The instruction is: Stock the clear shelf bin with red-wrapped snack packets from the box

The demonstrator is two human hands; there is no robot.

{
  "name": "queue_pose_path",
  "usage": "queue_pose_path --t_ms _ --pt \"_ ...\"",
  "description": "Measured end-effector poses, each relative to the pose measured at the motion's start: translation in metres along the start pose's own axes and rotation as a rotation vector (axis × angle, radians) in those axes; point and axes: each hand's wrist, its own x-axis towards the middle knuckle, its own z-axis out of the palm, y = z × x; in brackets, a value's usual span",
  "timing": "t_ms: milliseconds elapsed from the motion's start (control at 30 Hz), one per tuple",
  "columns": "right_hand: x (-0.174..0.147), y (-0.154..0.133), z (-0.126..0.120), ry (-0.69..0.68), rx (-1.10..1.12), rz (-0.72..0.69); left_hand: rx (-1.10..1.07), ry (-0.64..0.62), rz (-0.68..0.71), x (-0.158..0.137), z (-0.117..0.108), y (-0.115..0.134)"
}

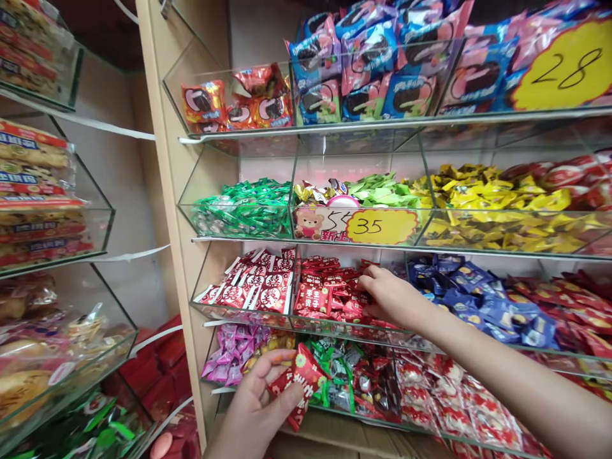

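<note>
Left hand (255, 398) fingers closed round a few red candy packets (299, 379), held below the glass bin (248, 315). Right hand (389, 296) reaches into the bin of red candies (325, 293), fingers curled loosely among them; grip unclear. Blue candies (478, 293) just right of those fingers.

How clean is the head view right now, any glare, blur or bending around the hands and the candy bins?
Head view: bright, even light, soft shadows. Glare streaks the glass bin fronts. Shelf edges bow near the frame's edges. The left hand with its red packets is slightly soft; the right hand in the red candy bin and the yellow price tag read sharp.
</note>
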Motion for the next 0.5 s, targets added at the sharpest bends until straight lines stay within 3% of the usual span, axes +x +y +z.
queue_pose_path --t_ms 167,333,500 --pt "0.005 -0.003 -0.007 -0.033 -0.044 -0.057 -0.011 -0.065 -0.029 0.000 -0.005 -0.002" --pt "0.008 0.004 -0.005 -0.024 -0.034 -0.056 0.109 -0.082 -0.004 0.018 -0.004 0.023" --pt "0.004 0.014 0.000 -0.009 0.030 -0.083 0.441 -0.030 0.256 0.062 0.001 0.069"
